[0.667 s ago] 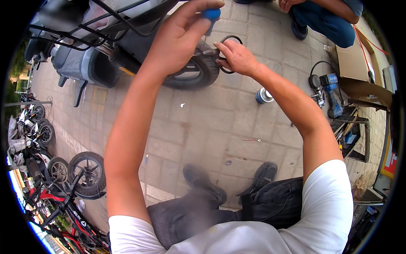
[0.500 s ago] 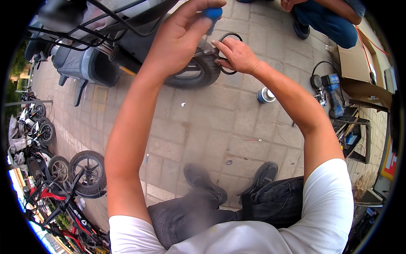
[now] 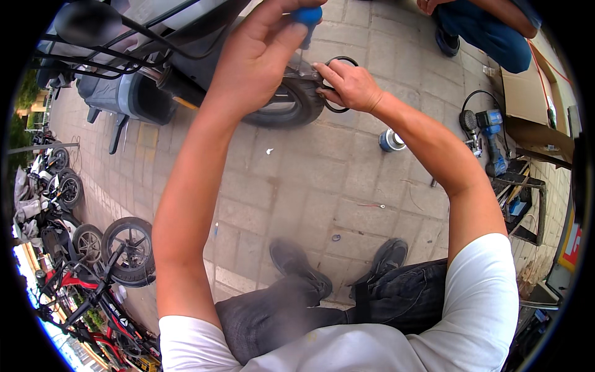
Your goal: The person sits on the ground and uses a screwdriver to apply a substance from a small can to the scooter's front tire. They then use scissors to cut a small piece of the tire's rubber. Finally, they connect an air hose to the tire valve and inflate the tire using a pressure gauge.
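Observation:
My left hand (image 3: 251, 71) is raised over the motor scooter, its fingers closed around a blue handle (image 3: 308, 17); the rest of that tool is hidden. Lower and to the right, my right hand (image 3: 354, 88) is at the edge of the scooter's black tyre (image 3: 300, 110). Its thumb and fingers close in beside a dark part at the wheel, but what they pinch cannot be made out. A thin black loop (image 3: 344, 60), perhaps cable or hose, curves out behind this hand.
A can (image 3: 391, 141) stands on the paving right of the wheel. Farther right are a blue power tool (image 3: 493, 139), a round gauge (image 3: 468, 120) and a cardboard box (image 3: 524, 93). Another person (image 3: 483, 31) crouches at the upper right. Parked bikes (image 3: 93, 291) line the left.
The view has shifted slightly. My left hand and the blue handle sit a little farther left and higher; my right hand keeps its place by the tyre.

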Motion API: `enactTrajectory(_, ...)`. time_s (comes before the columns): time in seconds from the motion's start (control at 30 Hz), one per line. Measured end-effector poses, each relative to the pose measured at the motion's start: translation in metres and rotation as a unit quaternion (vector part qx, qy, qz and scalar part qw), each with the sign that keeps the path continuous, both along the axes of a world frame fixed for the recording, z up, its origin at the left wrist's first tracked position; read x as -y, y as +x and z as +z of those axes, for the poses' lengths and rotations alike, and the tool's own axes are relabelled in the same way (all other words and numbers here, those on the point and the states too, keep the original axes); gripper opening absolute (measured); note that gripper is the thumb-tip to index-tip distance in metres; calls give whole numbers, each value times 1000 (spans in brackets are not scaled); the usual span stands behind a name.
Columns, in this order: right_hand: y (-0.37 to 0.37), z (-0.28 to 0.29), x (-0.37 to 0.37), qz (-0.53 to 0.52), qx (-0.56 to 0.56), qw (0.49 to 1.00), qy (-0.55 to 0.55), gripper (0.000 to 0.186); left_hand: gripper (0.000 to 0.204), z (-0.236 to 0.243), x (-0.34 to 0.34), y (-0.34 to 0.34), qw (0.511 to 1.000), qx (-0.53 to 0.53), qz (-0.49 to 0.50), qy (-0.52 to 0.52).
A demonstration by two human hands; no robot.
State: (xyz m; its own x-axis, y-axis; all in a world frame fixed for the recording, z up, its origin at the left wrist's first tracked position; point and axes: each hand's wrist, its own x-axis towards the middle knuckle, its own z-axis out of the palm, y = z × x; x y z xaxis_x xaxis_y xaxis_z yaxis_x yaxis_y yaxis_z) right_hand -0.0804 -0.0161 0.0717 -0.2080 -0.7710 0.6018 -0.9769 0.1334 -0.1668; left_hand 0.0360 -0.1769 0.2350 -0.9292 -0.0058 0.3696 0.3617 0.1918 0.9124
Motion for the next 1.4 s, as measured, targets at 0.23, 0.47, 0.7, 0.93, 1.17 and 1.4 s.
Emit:
enactTrajectory(0.23, 1, -2, -3, -3, -7, 1000, -2, 51, 31, 6, -2, 1, 997, -38, 10, -65)
enactTrajectory(0.47, 0, -4, -7, -12, -20, 1000, -12, 50, 30, 7, -4, -1, 995, -65, 15, -78)
enactTrajectory(0.7, 2, -8, -8, -16, 3, 1000, -19, 50, 31, 8, -4, 1, 994, -58, 17, -86)
enactTrajectory(0.93, 0, -4, -11, -31, 16, 999, -13, 50, 32, 7, -7, 4, 995, -64, 26, -70)
enactTrajectory(1.17, 3, -12, -38, -87, 119, 989, 7, 47, 34, 10, -8, 27, 995, -52, 74, -47)
enactTrajectory(1.4, 28, 5, -35, -65, 326, 943, 28, 43, 35, -2, -3, 99, 980, 28, 187, -57)
